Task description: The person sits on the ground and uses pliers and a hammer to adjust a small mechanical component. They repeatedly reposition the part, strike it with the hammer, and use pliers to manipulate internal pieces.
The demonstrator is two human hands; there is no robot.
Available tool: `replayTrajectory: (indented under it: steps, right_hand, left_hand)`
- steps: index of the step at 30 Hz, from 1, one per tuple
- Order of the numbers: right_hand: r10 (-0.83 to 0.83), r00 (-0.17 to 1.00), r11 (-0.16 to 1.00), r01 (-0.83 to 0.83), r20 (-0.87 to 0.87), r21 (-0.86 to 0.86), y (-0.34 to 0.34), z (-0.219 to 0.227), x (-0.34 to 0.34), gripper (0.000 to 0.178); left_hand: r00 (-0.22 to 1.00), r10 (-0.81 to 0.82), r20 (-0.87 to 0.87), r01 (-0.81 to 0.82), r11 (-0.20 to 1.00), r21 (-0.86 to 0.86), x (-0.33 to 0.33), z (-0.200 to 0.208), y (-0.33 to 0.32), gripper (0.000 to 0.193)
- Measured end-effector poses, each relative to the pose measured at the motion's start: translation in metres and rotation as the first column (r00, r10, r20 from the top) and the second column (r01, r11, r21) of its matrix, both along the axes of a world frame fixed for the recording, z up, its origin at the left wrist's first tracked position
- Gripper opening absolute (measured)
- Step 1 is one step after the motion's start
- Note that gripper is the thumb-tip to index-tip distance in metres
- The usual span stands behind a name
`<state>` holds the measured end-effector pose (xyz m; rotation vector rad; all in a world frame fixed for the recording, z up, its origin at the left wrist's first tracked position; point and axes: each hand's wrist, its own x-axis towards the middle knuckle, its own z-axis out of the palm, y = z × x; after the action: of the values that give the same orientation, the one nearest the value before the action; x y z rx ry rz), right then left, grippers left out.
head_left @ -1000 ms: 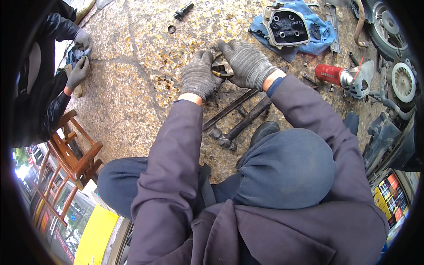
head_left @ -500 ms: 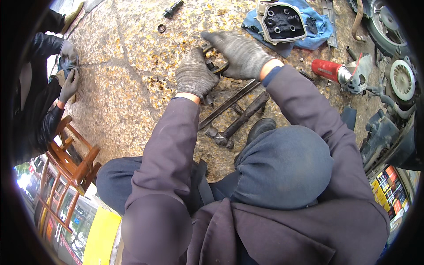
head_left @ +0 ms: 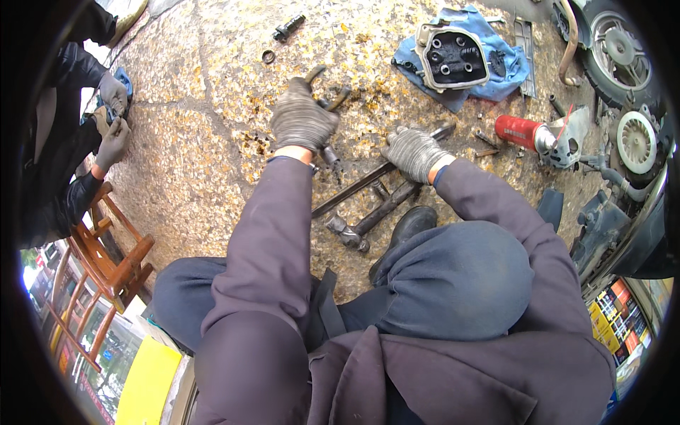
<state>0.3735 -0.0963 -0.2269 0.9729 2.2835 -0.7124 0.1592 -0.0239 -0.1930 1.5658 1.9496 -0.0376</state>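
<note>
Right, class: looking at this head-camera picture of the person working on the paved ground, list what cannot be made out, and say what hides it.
- Head view: the metal part under the left hand; the glove covers most of it, so its kind is unclear.
- Head view: what the right hand grasps among the long dark tools; its fingers hide the contact.
- Head view: the scooter wheel, cut off by the picture's rim.
- Head view: the small ring, too small to identify.
</note>
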Motion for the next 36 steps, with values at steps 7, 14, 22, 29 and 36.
replayTrajectory:
  steps: [7,14,22,29,36]
  right_hand:
    - [-0.205,0.975,0.973,0.194,-0.087,-0.125,0.006,0.043,0.038,0.029]
    - [-0.747,0.613,0.634,0.773,-0.258,0.001,-0.022,0.118,0.094,0.02]
    - [-0.499,0.217,0.646,0.739,-0.839,-0.193,0.0,0.087,-0.005,0.048]
    - [-0.493,0.283,0.638,0.76,-0.823,-0.121,0.042,0.09,-0.027,0.035]
    - [-0.749,0.603,0.616,0.786,-0.275,0.048,0.031,0.069,-0.043,0.043]
  left_hand:
    - [0.993,0.088,-0.072,-0.087,0.996,0.017,-0.021,0.002,0.011,0.066]
    - [0.993,0.067,-0.097,-0.067,0.998,0.007,-0.021,0.005,0.011,0.063]
    - [0.992,0.068,-0.102,-0.065,0.997,0.035,-0.021,0.006,0.008,0.062]
    - [0.992,0.089,-0.084,-0.091,0.996,-0.023,-0.017,0.015,0.008,0.063]
    - [0.991,0.11,-0.077,-0.111,0.994,-0.011,-0.015,0.015,0.009,0.063]
